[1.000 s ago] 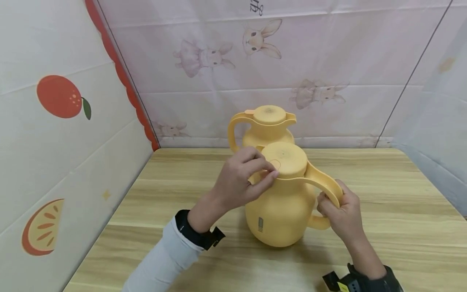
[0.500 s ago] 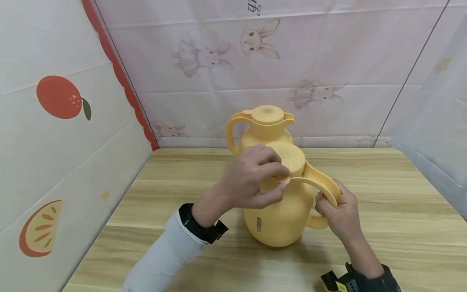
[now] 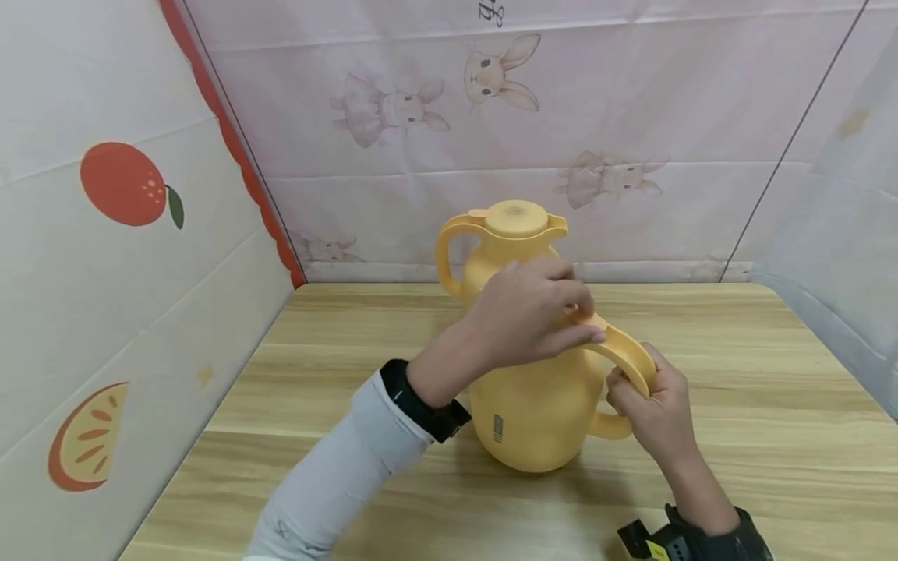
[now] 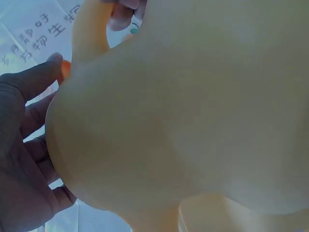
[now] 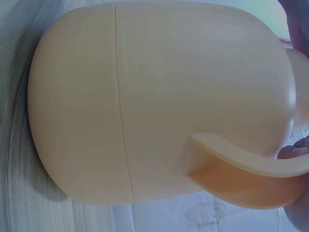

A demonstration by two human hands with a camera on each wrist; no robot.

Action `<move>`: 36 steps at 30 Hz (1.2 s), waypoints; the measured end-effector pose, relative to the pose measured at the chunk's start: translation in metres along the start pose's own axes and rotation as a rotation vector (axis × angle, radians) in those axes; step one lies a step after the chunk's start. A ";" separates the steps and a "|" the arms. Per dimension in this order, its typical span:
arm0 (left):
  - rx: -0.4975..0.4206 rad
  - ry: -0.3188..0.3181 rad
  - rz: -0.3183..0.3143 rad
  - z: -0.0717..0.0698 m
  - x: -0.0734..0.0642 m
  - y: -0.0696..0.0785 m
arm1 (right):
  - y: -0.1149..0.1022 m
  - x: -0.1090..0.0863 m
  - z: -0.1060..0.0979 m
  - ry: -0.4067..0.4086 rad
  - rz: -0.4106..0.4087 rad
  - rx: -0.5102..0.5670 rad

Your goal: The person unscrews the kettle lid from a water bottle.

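A yellow thermos jug (image 3: pixel 533 421) stands upright on the table. My right hand (image 3: pixel 655 405) grips its curved handle (image 3: pixel 627 354), fingers wrapped around it. Over the top of the jug lies my left hand (image 3: pixel 526 312), hiding most of the lid. Its thumb and fingers pinch the lid near where the handle begins. In the left wrist view, the thumb touches a small orange tab (image 4: pixel 64 72), while the other fingers lie around the rim beyond the jug's body (image 4: pixel 174 106). The right wrist view shows the jug's side and its lower handle joint (image 5: pixel 212 145).
Behind stands a second yellow thermos jug (image 3: pixel 515 245) with its lid on and its handle to the left. The wooden table (image 3: pixel 337 436) meets a rabbit-print backdrop (image 3: pixel 393 195) at the rear and a fruit-print panel (image 3: pixel 140 296) on the left.
My left hand has moved rightward across the jug's top, from the spout side to the handle side, turning the lid's tab along. My right hand stays on the handle and the jug stays in place.
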State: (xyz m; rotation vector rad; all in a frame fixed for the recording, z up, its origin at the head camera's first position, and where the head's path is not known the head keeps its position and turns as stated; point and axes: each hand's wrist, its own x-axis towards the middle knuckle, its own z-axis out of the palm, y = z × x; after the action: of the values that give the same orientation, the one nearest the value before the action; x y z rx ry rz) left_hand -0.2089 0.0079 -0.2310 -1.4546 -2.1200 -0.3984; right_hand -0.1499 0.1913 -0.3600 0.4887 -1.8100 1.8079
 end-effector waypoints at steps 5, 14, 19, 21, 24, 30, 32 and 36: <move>-0.016 -0.079 -0.101 -0.002 0.011 0.002 | -0.001 0.001 0.000 -0.006 -0.003 0.021; 0.038 -0.195 -0.277 0.004 0.032 -0.002 | 0.000 0.001 -0.001 -0.024 -0.001 0.020; -0.007 -0.230 -0.379 0.007 0.040 -0.008 | 0.001 0.002 -0.001 -0.025 -0.006 0.012; -0.032 -0.242 -0.431 0.007 0.043 -0.011 | 0.001 0.003 -0.002 -0.039 -0.016 -0.001; -0.049 -0.284 -0.504 0.006 0.045 -0.014 | 0.000 0.004 0.000 -0.045 -0.016 0.001; -0.003 -0.341 -0.615 0.004 0.052 -0.022 | 0.000 0.004 -0.001 -0.026 0.008 -0.053; 0.008 -0.347 -0.654 0.004 0.054 -0.027 | 0.000 0.003 -0.001 -0.012 0.015 -0.052; -0.012 -0.355 -0.749 0.004 0.051 -0.036 | 0.000 0.003 -0.001 -0.011 0.008 -0.014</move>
State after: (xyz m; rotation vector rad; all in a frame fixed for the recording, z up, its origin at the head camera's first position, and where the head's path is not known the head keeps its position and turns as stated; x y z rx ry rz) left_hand -0.2577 0.0356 -0.2028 -0.7131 -2.9204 -0.4382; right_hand -0.1523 0.1922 -0.3586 0.4878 -1.8333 1.7993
